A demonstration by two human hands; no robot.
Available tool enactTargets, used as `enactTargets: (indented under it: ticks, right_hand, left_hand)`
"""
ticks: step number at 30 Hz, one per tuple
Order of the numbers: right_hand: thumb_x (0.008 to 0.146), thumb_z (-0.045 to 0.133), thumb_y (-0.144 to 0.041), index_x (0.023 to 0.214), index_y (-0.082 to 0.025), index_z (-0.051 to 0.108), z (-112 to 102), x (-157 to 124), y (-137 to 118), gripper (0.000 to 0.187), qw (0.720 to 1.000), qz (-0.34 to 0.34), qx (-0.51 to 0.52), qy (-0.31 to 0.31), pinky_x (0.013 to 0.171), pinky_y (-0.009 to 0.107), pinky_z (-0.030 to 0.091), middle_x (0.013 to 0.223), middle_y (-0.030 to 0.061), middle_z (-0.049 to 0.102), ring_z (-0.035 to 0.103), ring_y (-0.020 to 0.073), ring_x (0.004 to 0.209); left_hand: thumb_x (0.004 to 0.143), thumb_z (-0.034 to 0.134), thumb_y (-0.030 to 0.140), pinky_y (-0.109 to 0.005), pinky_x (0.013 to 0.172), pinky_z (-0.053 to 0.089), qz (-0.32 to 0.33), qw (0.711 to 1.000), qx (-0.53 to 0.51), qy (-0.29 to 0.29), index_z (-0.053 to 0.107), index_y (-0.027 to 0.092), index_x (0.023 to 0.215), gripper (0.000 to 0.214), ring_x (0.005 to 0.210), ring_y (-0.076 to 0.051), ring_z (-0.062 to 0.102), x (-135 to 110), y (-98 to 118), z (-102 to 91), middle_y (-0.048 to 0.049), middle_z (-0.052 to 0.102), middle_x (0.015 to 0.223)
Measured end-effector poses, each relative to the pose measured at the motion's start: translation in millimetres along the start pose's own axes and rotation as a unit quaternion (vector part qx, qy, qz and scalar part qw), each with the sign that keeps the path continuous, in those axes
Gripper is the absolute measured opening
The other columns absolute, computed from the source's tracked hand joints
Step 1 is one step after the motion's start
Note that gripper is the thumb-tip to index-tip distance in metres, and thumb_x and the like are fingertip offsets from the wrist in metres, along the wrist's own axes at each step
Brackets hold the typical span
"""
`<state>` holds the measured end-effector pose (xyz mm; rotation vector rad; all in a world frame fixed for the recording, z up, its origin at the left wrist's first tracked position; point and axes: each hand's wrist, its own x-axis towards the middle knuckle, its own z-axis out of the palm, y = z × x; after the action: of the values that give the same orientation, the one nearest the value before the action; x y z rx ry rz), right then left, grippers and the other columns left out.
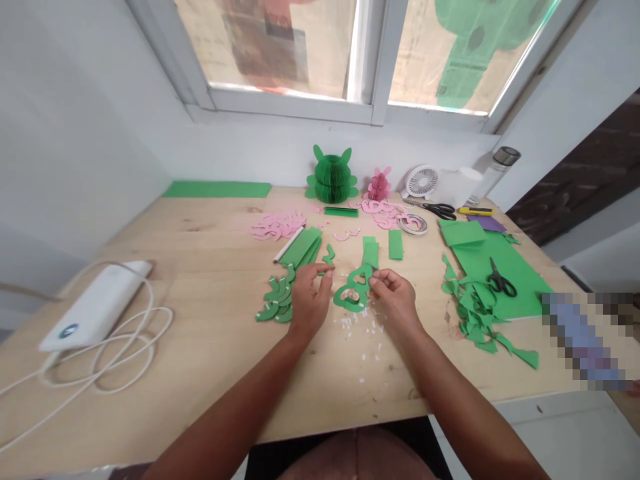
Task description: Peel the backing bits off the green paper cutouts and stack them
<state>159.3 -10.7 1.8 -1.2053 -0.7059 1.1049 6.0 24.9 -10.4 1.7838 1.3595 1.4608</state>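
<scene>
Between my hands is a green paper cutout (339, 297) shaped like a figure eight, with openings in it and small white bits on its surface. My right hand (396, 295) pinches its right edge between thumb and fingers. To the left, my left hand (311, 300) has thumb and index finger brought together above the table; anything between the tips is too small to make out. Curved green paper pieces (281, 293) with white tabs lie in a pile beside the left hand. Tiny white scraps (369, 328) are scattered below the cutout.
Green strips (300, 248), pink cutouts (277, 225) and a tape roll (413, 224) lie beyond the hands. Green offcuts (475, 307) and black scissors (500, 280) are at right. Honeycomb paper figures (333, 180) stand by the wall. A white device (97, 303) with cables sits left.
</scene>
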Motion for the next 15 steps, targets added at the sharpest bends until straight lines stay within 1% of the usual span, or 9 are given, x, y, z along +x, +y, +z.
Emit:
enactTargets:
  ticks: [3,5,8,10,13,15]
  right_hand:
    - [0.057,0.073,-0.027,0.066,-0.018,0.060,1,-2,-4,0.018,1.000,0.007,0.003,-0.004,0.049,0.020,0.034,0.053,-0.0056,0.055,0.046,0.0073,0.047]
    - [0.058,0.073,-0.027,0.065,-0.018,0.060,1,-3,-5,0.017,1.000,0.015,0.002,-0.016,0.048,0.020,0.032,0.051,-0.0055,0.054,0.046,0.0074,0.046]
    - [0.059,0.072,-0.027,0.067,-0.018,0.061,0,-3,-4,0.017,0.999,0.025,0.001,-0.038,0.047,0.021,0.031,0.050,-0.0051,0.055,0.046,0.0078,0.045]
    - [0.059,0.072,-0.026,0.068,-0.018,0.061,-1,-3,-2,0.016,0.999,0.028,0.004,-0.044,0.048,0.021,0.031,0.050,-0.0049,0.055,0.046,0.0079,0.045]
    - [0.059,0.073,-0.027,0.066,-0.018,0.061,-1,-2,-3,0.017,0.999,0.029,0.016,-0.034,0.048,0.021,0.031,0.050,-0.0047,0.055,0.045,0.0079,0.045]
    - [0.057,0.073,-0.028,0.065,-0.018,0.060,0,-2,-6,0.018,0.999,0.024,0.023,-0.020,0.048,0.022,0.032,0.052,-0.0046,0.055,0.045,0.0079,0.046]
  left_hand:
    - [0.078,0.054,0.030,-0.035,0.080,0.044,-0.046,0.998,-0.033,-0.027,0.064,0.018,0.073,0.017,0.084,-0.020,0.059,1,0,0.2,-0.0051,0.065,0.082]
    - [0.074,0.059,0.031,-0.032,0.074,0.047,-0.093,0.991,-0.090,-0.047,0.066,0.017,0.076,0.016,0.079,-0.019,0.060,1,2,0.0,-0.0049,0.066,0.081]
    - [0.069,0.065,0.031,-0.029,0.066,0.047,-0.177,0.962,-0.191,-0.086,0.067,0.016,0.087,0.024,0.072,-0.017,0.061,0,8,0.2,-0.0049,0.067,0.081]
    - [0.067,0.067,0.034,-0.028,0.066,0.047,-0.218,0.936,-0.247,-0.121,0.069,0.015,0.085,0.026,0.070,-0.017,0.061,0,11,0.2,-0.0047,0.068,0.077]
    - [0.069,0.064,0.040,-0.027,0.064,0.047,-0.242,0.911,-0.299,-0.146,0.069,0.015,0.082,0.029,0.071,-0.017,0.061,0,13,-0.5,-0.0051,0.067,0.075]
    - [0.071,0.061,0.045,-0.027,0.064,0.047,-0.245,0.902,-0.317,-0.162,0.069,0.015,0.087,0.035,0.074,-0.018,0.062,1,15,-1.3,-0.0064,0.067,0.079]
